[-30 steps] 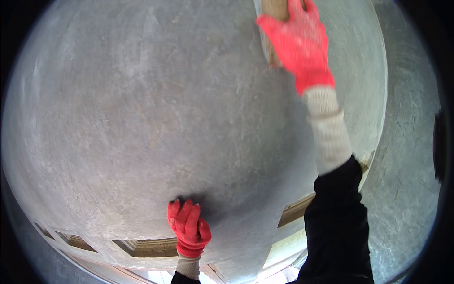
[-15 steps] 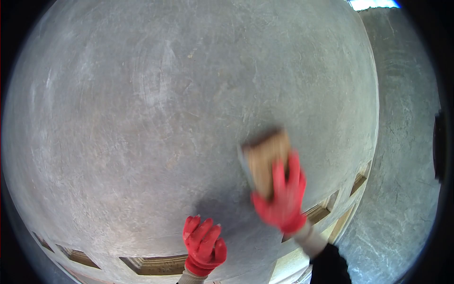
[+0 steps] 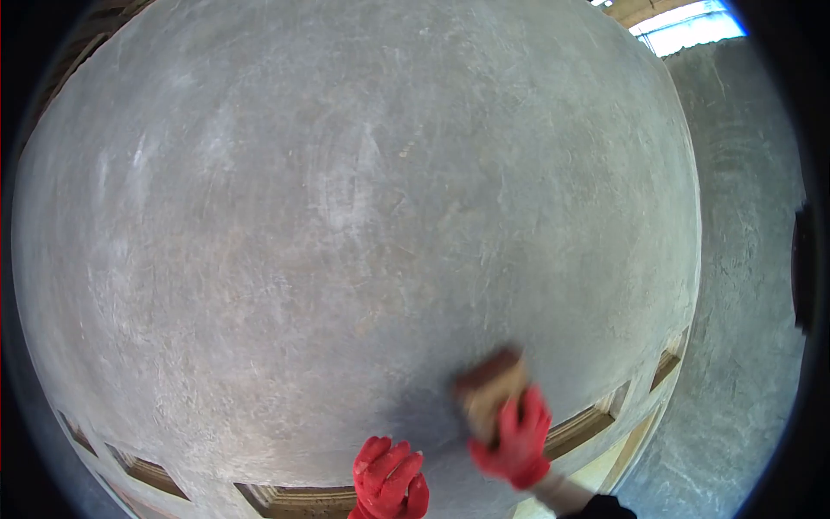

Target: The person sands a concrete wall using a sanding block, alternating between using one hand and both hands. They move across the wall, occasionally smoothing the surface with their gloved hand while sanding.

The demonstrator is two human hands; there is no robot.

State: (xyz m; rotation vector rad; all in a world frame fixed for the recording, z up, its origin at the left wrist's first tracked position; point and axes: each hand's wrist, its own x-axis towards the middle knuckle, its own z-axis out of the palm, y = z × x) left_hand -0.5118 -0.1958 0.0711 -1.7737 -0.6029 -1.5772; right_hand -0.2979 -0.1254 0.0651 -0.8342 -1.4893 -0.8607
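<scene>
My right hand [image 3: 516, 443], in a red glove, grips a wooden block [image 3: 494, 394] with a dark edge, held against the grey plastered wall [image 3: 372, 251] at the lower right. The block is slightly blurred. Left of it, at the bottom of the view, my left hand [image 3: 388, 481] wears a matching red glove. Its fingers are curled and touching one another, with the fingertips up. Whether it holds anything cannot be made out.
Recessed openings with wooden edges line the wall's lower part, at left [image 3: 147, 472], in the middle [image 3: 298, 502] and at right [image 3: 581, 430]. A second grey wall [image 3: 743, 259] stands at the right. Bright daylight [image 3: 687, 28] shows at the top right.
My right hand and the block have moved down. My left hand sits lower and slightly further right. The view has shifted upward, showing more of the top edges.
</scene>
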